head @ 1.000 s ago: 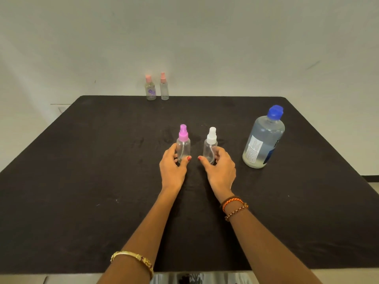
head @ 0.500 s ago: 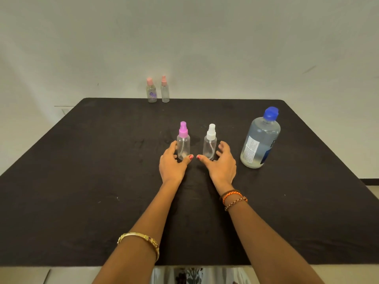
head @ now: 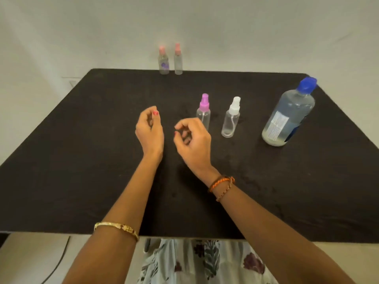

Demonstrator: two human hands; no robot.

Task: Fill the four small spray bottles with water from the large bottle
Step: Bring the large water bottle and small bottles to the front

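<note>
Four small spray bottles stand upright on the black tabletop (head: 82, 160): a pink-capped pair at the far edge, one with a purple label (head: 163, 60) and one plain (head: 178, 59), then a purple-capped bottle (head: 203, 111) and a white-capped bottle (head: 231, 117) mid-table. One large bottle (head: 289, 112) stands to their right. The left hand (head: 149, 130) and right hand (head: 192, 138) hover with loosely curled fingers, empty.

Left grip (head: 149, 130) and right grip (head: 192, 138) hover loosely curled, empty.

Plain indoor room, bare white wall (head: 246, 27), black cloth-covered table (head: 82, 160), staged setup
</note>
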